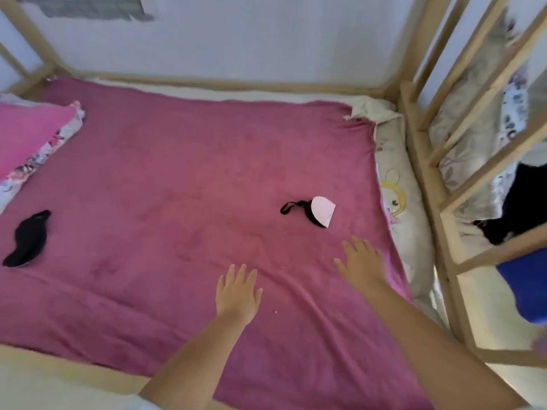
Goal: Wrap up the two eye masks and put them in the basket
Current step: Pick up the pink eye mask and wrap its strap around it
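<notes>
Both bare forearms reach forward over a pink blanket [177,179] that covers the bed. The left hand [236,292] is flat and empty, fingers spread, palm down just over the blanket. The right hand [362,260] lies a little farther ahead and to the right of it, also spread wide with nothing in it, palm down near the blanket's right edge. Just beyond the right hand's fingertips, and not touching them, lies a folded eye mask [321,213], its pale side up and its black strap [291,208] looped out toward the left. The second eye mask [28,239], all black, lies flat well off to the left of the left hand, near the blanket's left edge. Farther left and beyond it sits a bright pink pillow [32,134] with a patterned border. To the right of the right hand stands a wooden bed frame [426,173] with slanted rails.
</notes>
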Tool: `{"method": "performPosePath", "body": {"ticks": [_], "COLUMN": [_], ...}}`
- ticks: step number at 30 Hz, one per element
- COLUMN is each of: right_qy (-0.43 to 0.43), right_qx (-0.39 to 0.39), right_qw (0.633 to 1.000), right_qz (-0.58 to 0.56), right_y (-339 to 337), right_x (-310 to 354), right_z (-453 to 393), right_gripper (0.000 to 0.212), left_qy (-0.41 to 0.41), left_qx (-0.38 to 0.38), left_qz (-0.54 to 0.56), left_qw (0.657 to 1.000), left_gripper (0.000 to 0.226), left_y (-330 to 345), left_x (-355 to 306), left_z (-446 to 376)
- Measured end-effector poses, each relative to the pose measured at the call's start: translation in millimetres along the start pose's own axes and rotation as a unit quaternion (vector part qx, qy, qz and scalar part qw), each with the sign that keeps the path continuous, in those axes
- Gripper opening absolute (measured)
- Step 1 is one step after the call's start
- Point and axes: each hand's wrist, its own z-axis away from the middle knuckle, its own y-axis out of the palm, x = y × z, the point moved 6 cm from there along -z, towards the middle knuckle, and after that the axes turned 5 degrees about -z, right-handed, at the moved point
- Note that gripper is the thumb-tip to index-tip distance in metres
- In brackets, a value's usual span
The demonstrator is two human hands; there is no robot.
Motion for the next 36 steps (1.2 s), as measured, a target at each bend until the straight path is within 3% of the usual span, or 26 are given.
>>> {"method": "performPosePath", "body": {"ticks": [11,18,20,24,30,36], "right_qy": [-0.019,-0.031,-0.046,-0.042,-0.031,-0.078], "right_qx": [0.034,0.125,0.142,0.104,0.037,-0.015], "right_qw": [0.999,0.991,0.989,0.994,0.988,0.963], "right_qz": [-0.021,0.021,0.023,0.008,-0.148,-0.259], "right_y": [26.5,78.5,93.0,96.4,56.9,-10.2], "right_x": [5.2,-0.2,-0.1,3.9,16.3,44.4], "right_z": [-219.8,-312.6,-320.4,-326.0,-306.3,-231.2], "right_gripper": [0.05,0.062,0.064,0.061,0.032,0.024], "left_qy": [-0.006,0.004,0.009,0.01,0.008,0.012], "left_qx": [0.079,0.087,0.099,0.085,0.123,0.017], "left_qz": [0.022,0.037,0.035,0.05,0.045,0.181], "left_qw": [0.997,0.996,0.994,0.995,0.991,0.983], "left_gripper": [0.051,0.054,0.056,0.077,0.057,0.056], "left_y": [32.0,70.1,85.9,98.1,67.7,-19.5], "left_x": [-7.6,-11.8,-16.3,-18.3,-15.4,-30.4], "left_z": [-184.3,-285.4,-297.0,-300.2,-289.9,-234.4]}}
